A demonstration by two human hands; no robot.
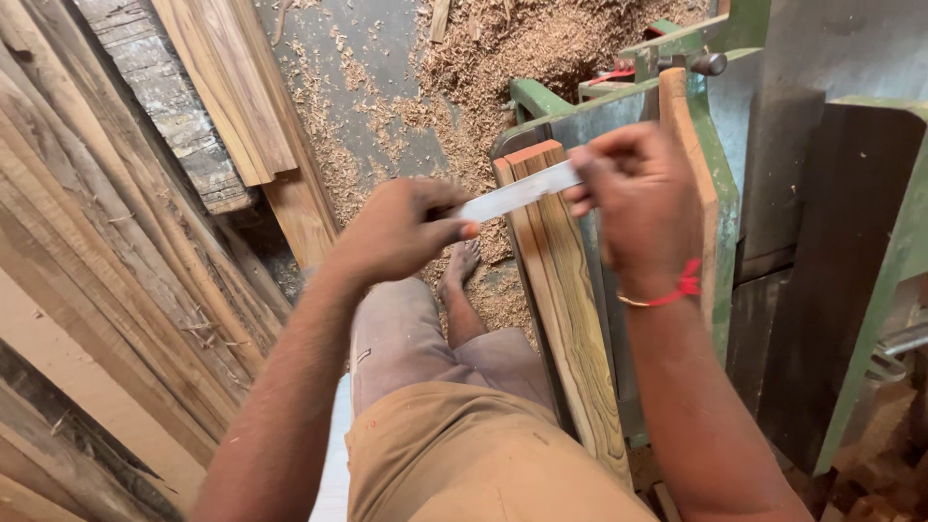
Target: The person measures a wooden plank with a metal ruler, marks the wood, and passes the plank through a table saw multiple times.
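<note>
Stage: steel rule (517,192) laid across the top end of the plank (565,309); no mark was visible on the wood. Left hand (401,227): fingers pinched shut on the rule's near end. Right hand (643,198): fingers closed on its far end, above the plank, beside the green machine (720,174).

one head-worn view looks steeply down, close over the hands, toward the sawdust-strewn floor (387,87).
</note>
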